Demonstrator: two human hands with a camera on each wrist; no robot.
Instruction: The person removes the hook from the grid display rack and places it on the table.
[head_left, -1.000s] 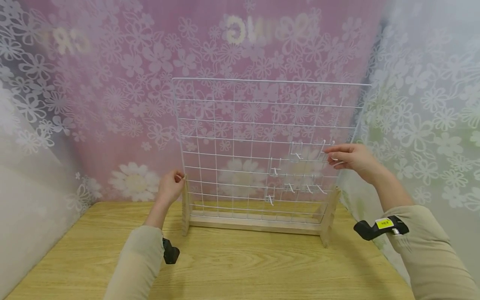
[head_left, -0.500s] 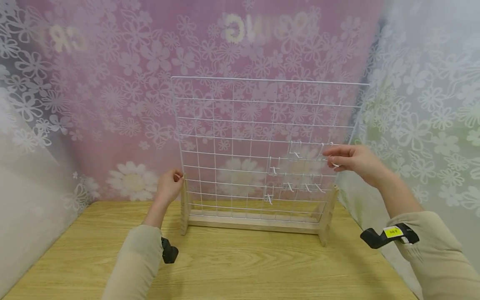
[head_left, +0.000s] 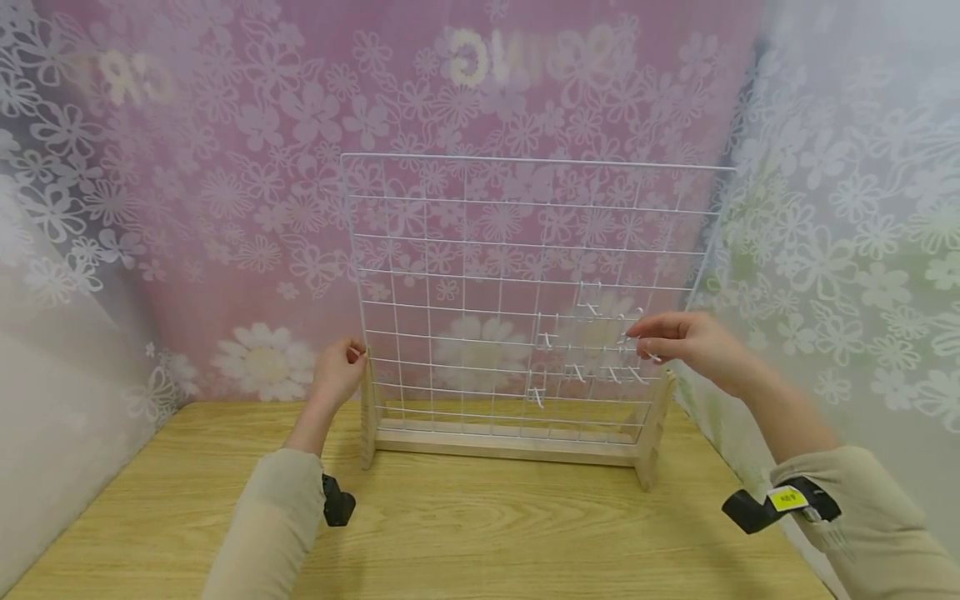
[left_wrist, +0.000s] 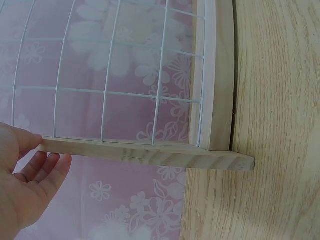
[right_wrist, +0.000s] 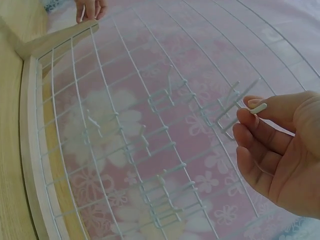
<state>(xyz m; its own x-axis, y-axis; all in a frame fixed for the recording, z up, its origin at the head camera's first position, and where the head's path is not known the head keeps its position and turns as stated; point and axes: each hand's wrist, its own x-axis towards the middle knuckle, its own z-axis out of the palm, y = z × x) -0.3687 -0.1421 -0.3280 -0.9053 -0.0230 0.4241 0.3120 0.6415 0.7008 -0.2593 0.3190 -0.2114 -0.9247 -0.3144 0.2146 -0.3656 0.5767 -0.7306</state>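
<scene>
A white wire grid panel (head_left: 480, 250) stands upright in a wooden stand (head_left: 510, 450) on the table. My left hand (head_left: 339, 372) pinches the top end of the stand's left upright (left_wrist: 135, 151) between thumb and fingers. At the grid's right side, my right hand (head_left: 693, 343) pinches a white wire hook (right_wrist: 259, 108) by its prong, with the hook's back frame against or close to the grid wires. Partly covered by the fingers, this hook sits above other white hooks (head_left: 576, 372) hanging on the grid's lower right part.
The wood-grain table (head_left: 450, 533) extends in front of the stand. Behind hangs a pink curtain (head_left: 247, 208) with white flowers, and a pale flowered curtain (head_left: 862, 250) closes off the right side. The stand's right upright (head_left: 656, 429) is below my right hand.
My right hand has moved down and slightly left along the grid, carrying the hook from a higher row to a lower one. My left hand keeps its place on the upright.
</scene>
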